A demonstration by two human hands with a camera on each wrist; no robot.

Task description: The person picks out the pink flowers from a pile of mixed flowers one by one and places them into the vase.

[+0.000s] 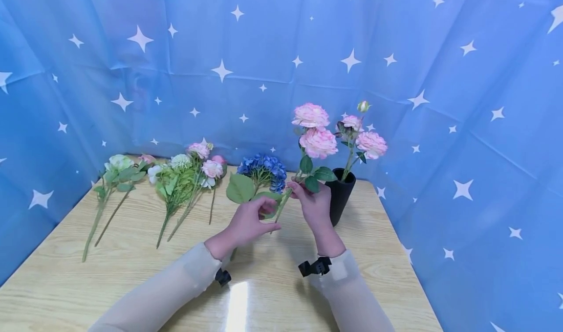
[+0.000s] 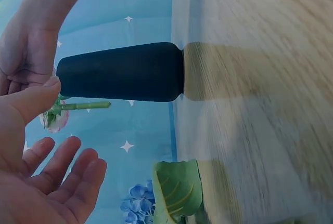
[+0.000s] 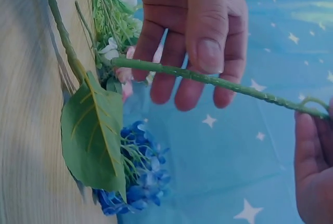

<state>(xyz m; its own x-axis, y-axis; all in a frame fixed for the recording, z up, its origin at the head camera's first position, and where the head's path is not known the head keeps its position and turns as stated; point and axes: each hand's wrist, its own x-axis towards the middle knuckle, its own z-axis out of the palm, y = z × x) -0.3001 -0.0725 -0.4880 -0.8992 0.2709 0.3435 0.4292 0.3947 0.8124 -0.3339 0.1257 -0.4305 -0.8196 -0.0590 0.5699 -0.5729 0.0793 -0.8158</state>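
My right hand pinches the green stem of a pink artificial peony with two large blooms, holding it tilted above the table. My left hand is near the lower stem, thumb and fingers spread apart. In the right wrist view the bare stem crosses by the left fingers; whether they touch it I cannot tell. Just right of my right hand stands a black vase, upright, holding another pink peony stem. A blue hydrangea with broad green leaves lies on the table behind my left hand.
More artificial flowers lie on the wooden table: a white-and-green bunch with pink blooms left of centre, and pale stems at the far left. A blue star-patterned curtain hangs behind and beside the table.
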